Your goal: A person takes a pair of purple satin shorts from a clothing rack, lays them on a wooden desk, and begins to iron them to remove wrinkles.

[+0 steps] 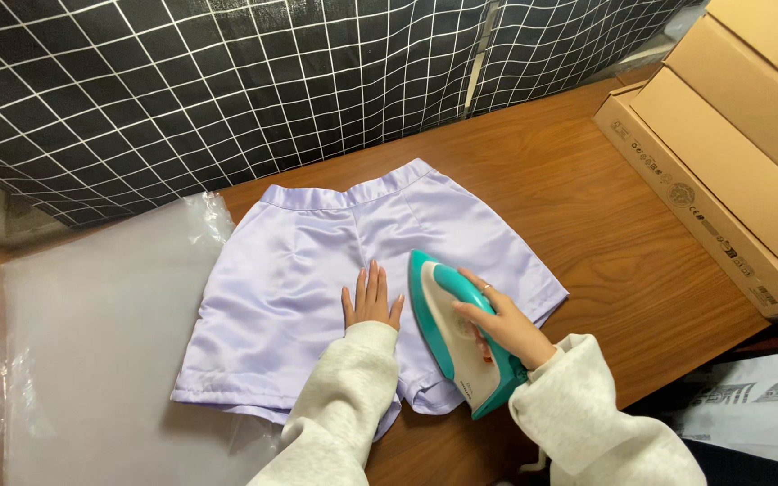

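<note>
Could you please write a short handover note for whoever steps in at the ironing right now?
Left hand: flat, fingers together, pressing on the lilac satin shorts near the middle.
Right hand: gripping the handle of the teal and white iron, whose soleplate sits on the shorts' right leg.
Shorts lie spread out flat on the wooden table, waistband away from the person, partly over a clear plastic bag at the left. Cardboard boxes stand at the right.
Done: shorts laid out, iron on the right leg.
Left: cannot tell from here which areas are already pressed; fine creases show on the left leg.
</note>
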